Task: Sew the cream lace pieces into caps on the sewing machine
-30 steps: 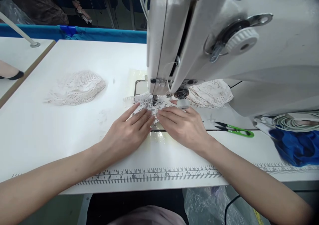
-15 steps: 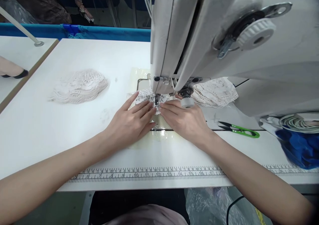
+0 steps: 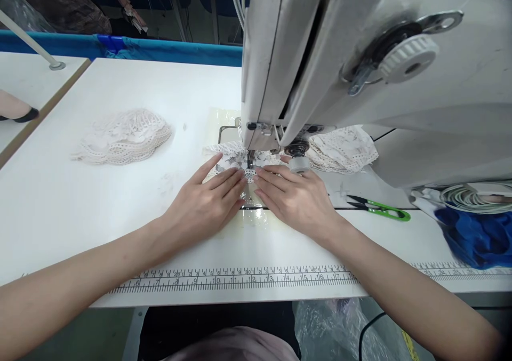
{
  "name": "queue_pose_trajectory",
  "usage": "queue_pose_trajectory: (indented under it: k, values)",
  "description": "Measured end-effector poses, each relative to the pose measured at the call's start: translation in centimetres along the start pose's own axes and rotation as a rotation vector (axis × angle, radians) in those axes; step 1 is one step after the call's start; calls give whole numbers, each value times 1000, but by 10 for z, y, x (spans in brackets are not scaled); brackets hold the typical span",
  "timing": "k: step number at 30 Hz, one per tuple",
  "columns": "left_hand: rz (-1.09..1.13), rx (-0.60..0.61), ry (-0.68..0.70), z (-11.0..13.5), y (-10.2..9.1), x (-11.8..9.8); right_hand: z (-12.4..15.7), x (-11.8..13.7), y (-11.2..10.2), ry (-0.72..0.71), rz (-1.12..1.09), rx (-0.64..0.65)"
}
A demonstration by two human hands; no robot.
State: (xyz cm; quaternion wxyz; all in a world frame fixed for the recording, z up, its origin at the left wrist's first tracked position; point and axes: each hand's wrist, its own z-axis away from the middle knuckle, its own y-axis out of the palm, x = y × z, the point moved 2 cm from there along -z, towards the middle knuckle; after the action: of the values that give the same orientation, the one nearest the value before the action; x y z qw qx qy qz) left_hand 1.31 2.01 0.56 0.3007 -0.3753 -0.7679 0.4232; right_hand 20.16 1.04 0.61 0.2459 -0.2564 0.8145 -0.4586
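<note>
A small white lace piece (image 3: 234, 158) lies under the needle of a white sewing machine (image 3: 360, 73). My left hand (image 3: 204, 203) lies flat on the table with fingers stretched out, fingertips pressing the lace from the left. My right hand (image 3: 294, 195) lies flat the same way on the right side, fingertips on the lace just before the presser foot (image 3: 250, 161). Neither hand grips anything.
A heap of lace pieces (image 3: 124, 135) sits on the white table to the left. More lace (image 3: 344, 147) lies behind the machine arm. Green thread snips (image 3: 380, 208) rest right of my right hand. Blue cloth (image 3: 476, 238) is at far right. A printed ruler (image 3: 240, 278) runs along the front edge.
The lace has fed a little further under the presser foot, and both hands have stayed flat on it, following it slightly.
</note>
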Motion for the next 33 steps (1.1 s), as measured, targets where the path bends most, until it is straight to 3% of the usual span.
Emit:
queue_pose_trajectory:
  k: [33]
  values:
    - [98, 38, -126, -4, 10, 10, -5, -4, 6, 74, -62, 107]
